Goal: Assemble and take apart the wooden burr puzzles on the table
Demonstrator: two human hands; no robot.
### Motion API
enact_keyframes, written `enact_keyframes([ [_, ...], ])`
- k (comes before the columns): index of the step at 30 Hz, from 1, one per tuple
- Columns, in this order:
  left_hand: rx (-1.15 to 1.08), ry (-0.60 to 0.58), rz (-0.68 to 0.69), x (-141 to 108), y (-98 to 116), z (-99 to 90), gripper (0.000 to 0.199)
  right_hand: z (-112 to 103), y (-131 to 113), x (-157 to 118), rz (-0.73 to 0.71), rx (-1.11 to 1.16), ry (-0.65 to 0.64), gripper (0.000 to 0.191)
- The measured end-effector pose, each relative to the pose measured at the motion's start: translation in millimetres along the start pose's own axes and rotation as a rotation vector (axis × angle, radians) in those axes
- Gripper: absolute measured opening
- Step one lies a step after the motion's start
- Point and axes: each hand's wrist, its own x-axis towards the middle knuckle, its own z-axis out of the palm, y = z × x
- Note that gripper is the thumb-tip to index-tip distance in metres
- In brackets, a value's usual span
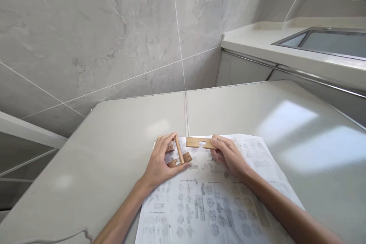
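Note:
My left hand (160, 162) is curved round several joined wooden pieces, with the thumb and fingers at either end of a thin upright wooden bar (179, 149). A brown notched piece (187, 157) lies low beside the thumb, and another small block is partly hidden behind the fingers. Between thumb and fingers, my right hand (227, 154) pinches the right end of a flat light wooden piece (193, 142) with a slot in its middle. That piece is held level, just right of the bar and apart from it. Both hands are over a printed sheet (206, 206).
The sheet, covered with small diagrams, lies on a glossy pale table (114, 137). Behind it stands a grey tiled wall (85, 38). A white counter (246, 40) with a sink (334, 42) is at the upper right. A thin dark curved line shows at the lower left.

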Motion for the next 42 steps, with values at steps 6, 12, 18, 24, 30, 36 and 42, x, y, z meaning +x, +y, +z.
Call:
enact_keyframes([
  [6,0.072,-0.148,0.235,0.9,4.7,2.0,0.081,2.8,-4.6,0.8,-0.029,-0.073,0.044,0.054],
  [12,0.025,-0.31,0.314,0.2,11.3,5.0,0.083,1.6,-1.5,1.4,-0.003,-0.069,0.056,0.054],
  [18,0.036,-0.406,0.336,0.3,9.6,6.9,0.072,2.2,-3.0,1.9,0.003,-0.076,0.053,0.055],
  [24,0.024,-0.442,0.331,-0.2,15.4,6.3,0.077,2.2,-6.7,1.6,0.008,-0.084,0.047,0.055],
  [30,-0.021,-0.429,0.341,1.6,17.9,4.4,0.09,1.2,-4.5,1.9,0.013,-0.078,0.052,0.054],
  [36,-0.005,-0.36,0.364,3.1,13.6,1.9,0.087,-0.2,-4.3,2.5,0.007,-0.084,0.057,0.051],
  [42,0.042,-0.274,0.341,3.3,5.6,-0.1,0.07,-2.7,-2.9,0.0,-0.029,-0.107,0.033,0.05],
])
